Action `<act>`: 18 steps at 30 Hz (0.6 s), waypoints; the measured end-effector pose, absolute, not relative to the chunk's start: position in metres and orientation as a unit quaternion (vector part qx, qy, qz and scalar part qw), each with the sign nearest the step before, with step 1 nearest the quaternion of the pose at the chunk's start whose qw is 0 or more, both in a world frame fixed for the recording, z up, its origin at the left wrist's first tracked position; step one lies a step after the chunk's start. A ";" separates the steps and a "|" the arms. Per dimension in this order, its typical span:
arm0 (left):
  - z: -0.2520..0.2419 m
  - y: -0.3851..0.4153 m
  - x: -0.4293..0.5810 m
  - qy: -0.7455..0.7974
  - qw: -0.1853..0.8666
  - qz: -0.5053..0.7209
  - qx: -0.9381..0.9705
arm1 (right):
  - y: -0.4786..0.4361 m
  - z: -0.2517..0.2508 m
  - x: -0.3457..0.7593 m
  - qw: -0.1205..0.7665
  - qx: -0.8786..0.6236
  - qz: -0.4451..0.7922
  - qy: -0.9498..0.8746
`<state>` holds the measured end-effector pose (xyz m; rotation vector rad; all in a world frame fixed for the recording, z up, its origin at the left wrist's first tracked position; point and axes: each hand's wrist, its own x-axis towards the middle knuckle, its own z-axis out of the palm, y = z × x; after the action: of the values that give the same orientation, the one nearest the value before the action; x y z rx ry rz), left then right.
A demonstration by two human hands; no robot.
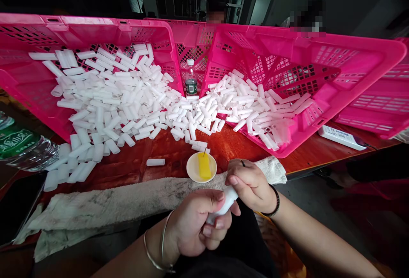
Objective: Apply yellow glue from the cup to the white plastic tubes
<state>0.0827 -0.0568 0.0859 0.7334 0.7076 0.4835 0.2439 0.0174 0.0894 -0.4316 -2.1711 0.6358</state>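
Observation:
A white tube (223, 207) is held low in front of me, slanting up to the right. My left hand (204, 222) wraps its lower part, thumb on top and fingers curled underneath. At the tube's upper end my right hand (251, 186) is closed, its fingers hiding that end; whether it also pinches something small cannot be seen. Just beyond the hands, a small white dish (193, 169) holds a yellow block (204, 166) with a thin stick standing up from it. One loose white tube (155, 162) lies left of the dish.
Piles of white tubes (128, 99) spill from two tipped pink crates (191, 26). A small bottle (191, 82) stands between them; a large bottle (25, 146) is at the left. A rolled towel (121, 201) lines the table's front edge. A white power strip (341, 137) lies right. People are behind.

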 end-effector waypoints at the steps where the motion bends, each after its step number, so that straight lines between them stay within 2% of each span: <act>1: 0.086 -0.059 0.087 0.354 0.835 0.245 0.343 | 0.012 0.090 0.245 0.394 -0.201 0.255 -0.860; 2: 0.086 -0.061 0.090 0.394 0.789 0.270 0.388 | 0.007 0.090 0.247 0.377 -0.236 0.254 -0.859; 4: 0.081 -0.065 0.097 0.463 0.626 0.309 0.547 | -0.006 0.088 0.254 0.343 -0.314 0.232 -0.855; 6: 0.072 -0.068 0.105 0.482 0.463 0.304 0.678 | -0.019 0.083 0.261 0.322 -0.394 0.191 -0.840; 7: 0.067 -0.069 0.110 0.481 0.418 0.296 0.712 | -0.026 0.079 0.264 0.322 -0.428 0.168 -0.828; 9: 0.060 -0.072 0.120 0.469 0.426 0.290 0.717 | -0.037 0.074 0.270 0.332 -0.466 0.135 -0.809; 11: 0.059 -0.076 0.129 0.436 0.540 0.277 0.664 | -0.047 0.074 0.275 0.349 -0.456 0.130 -0.809; 14: 0.067 -0.082 0.129 0.342 0.713 0.188 0.583 | -0.057 0.079 0.291 0.341 -0.371 0.174 -0.846; 16: 0.073 -0.081 0.111 0.329 0.681 0.160 0.635 | -0.059 0.078 0.314 0.324 -0.360 0.188 -0.854; 18: 0.074 -0.071 0.076 0.415 0.521 0.203 0.718 | -0.057 0.067 0.346 0.269 -0.417 0.189 -0.848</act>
<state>0.0757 -0.0711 0.0738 1.7212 0.9946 0.4865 0.3461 -0.0568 0.0675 -1.1243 -2.2860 0.5094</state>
